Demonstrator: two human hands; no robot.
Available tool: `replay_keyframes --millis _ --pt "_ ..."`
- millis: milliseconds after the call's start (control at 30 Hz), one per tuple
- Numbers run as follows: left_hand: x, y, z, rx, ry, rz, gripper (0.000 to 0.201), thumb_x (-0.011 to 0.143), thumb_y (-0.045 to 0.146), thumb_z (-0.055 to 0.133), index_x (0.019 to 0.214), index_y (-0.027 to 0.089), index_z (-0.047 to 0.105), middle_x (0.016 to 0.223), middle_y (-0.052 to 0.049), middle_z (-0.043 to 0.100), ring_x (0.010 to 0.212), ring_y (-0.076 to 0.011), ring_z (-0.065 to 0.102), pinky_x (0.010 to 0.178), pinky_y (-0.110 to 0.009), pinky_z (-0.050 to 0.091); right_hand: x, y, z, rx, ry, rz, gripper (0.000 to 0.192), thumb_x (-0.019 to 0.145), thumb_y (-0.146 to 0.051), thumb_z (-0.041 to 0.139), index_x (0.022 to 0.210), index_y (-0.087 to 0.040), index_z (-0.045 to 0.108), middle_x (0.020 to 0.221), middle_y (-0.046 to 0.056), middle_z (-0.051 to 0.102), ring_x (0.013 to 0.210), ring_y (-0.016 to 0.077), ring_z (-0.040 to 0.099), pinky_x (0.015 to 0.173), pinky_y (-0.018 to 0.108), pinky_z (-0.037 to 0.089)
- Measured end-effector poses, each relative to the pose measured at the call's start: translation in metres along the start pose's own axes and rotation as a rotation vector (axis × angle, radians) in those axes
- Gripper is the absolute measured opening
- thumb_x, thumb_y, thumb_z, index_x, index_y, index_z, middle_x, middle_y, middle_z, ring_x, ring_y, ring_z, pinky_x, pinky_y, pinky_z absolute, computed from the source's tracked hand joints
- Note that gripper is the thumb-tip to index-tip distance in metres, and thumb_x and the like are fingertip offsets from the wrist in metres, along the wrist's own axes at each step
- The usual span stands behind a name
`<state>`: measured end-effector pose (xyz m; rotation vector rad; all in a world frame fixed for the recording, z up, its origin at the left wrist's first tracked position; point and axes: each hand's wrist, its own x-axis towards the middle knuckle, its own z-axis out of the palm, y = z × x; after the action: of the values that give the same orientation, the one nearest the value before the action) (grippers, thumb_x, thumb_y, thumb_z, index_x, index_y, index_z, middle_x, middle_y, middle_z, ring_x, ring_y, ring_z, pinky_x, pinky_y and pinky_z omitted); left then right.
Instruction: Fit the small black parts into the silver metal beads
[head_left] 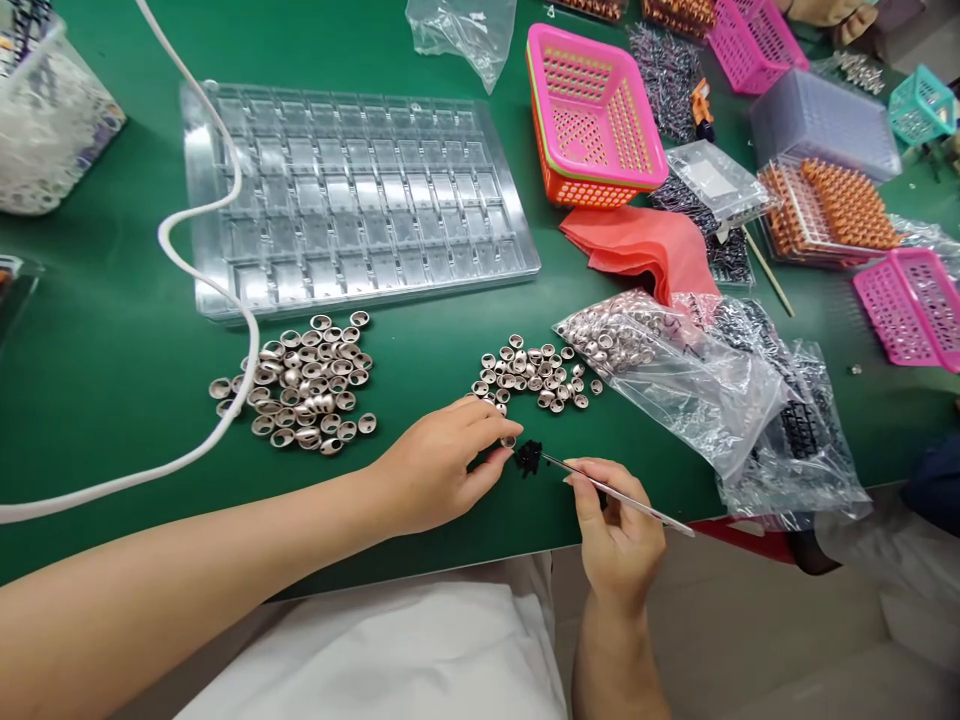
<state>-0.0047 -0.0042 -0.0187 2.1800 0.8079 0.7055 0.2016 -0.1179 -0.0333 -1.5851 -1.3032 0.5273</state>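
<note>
Between thumb and forefinger, my left hand (442, 462) pinches a small silvery metal ring-like cap (508, 441). My right hand (621, 525) grips a thin metal tweezer-like tool (630, 497) whose tip points left. That tip reaches a little heap of tiny black pieces (529, 457) on the green table, just right of the cap. Whether the tip holds one of the pieces is too small to tell. Behind my hands lies a pile of similar small metal caps (534, 375). A second pile of larger, hollow metal caps (307, 385) spreads to the left of it.
A clear compartment tray (360, 190) lies at the back left, a white cable (169, 235) crossing its left side. Stacked baskets (596, 115) stand behind red cloth (637, 240). Plastic bags (675, 380), one full of metal caps, lie right. A white container (56, 130) is far left.
</note>
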Motion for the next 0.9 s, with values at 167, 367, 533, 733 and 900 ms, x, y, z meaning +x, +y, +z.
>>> replay_keyframes --millis 167,367,533,733,900 --pt "0.000 0.000 -0.001 -0.004 -0.022 -0.012 0.020 0.097 0.014 0.051 0.110 0.015 0.067 0.093 -0.008 0.071 0.087 -0.0199 0.064 0.074 -0.031 0.054 0.000 -0.003 0.001 0.027 -0.048 -0.044 0.015 0.091 -0.017 0.066 0.103 -0.025 0.069 0.094 0.006 0.076 0.088 0.0224 0.073 0.075 0.040 0.063" --pt "0.000 0.000 -0.001 -0.001 -0.018 -0.001 0.019 0.097 0.014 0.053 0.111 0.014 0.066 0.093 -0.008 0.071 0.086 -0.0204 0.064 0.074 -0.031 0.054 0.000 -0.002 0.001 -0.036 0.038 0.006 0.012 0.092 -0.020 0.066 0.103 -0.024 0.071 0.096 0.006 0.076 0.088 0.0215 0.073 0.074 0.038 0.063" --pt "0.000 0.000 -0.001 -0.005 -0.019 0.004 0.018 0.096 0.013 0.054 0.109 0.012 0.066 0.093 -0.008 0.071 0.084 -0.0207 0.063 0.074 -0.032 0.053 0.000 -0.003 0.000 0.034 -0.036 -0.058 0.019 0.090 -0.014 0.067 0.104 -0.026 0.070 0.095 0.005 0.076 0.089 0.0221 0.073 0.077 0.040 0.063" --pt "0.000 0.000 -0.001 -0.030 -0.029 0.003 0.017 0.097 0.014 0.055 0.108 0.013 0.067 0.092 -0.008 0.071 0.086 -0.0212 0.064 0.075 -0.032 0.053 0.000 -0.007 0.001 -0.001 0.024 0.017 0.014 0.091 -0.017 0.067 0.103 -0.025 0.071 0.096 0.004 0.075 0.087 0.0200 0.072 0.071 0.035 0.062" --pt "0.000 0.000 -0.002 -0.041 -0.028 -0.003 0.017 0.097 0.014 0.054 0.108 0.013 0.067 0.092 -0.008 0.071 0.084 -0.0202 0.063 0.074 -0.032 0.053 0.001 -0.011 0.006 -0.034 0.006 0.014 0.014 0.091 -0.018 0.068 0.103 -0.025 0.071 0.096 0.004 0.076 0.086 0.0184 0.072 0.071 0.032 0.062"
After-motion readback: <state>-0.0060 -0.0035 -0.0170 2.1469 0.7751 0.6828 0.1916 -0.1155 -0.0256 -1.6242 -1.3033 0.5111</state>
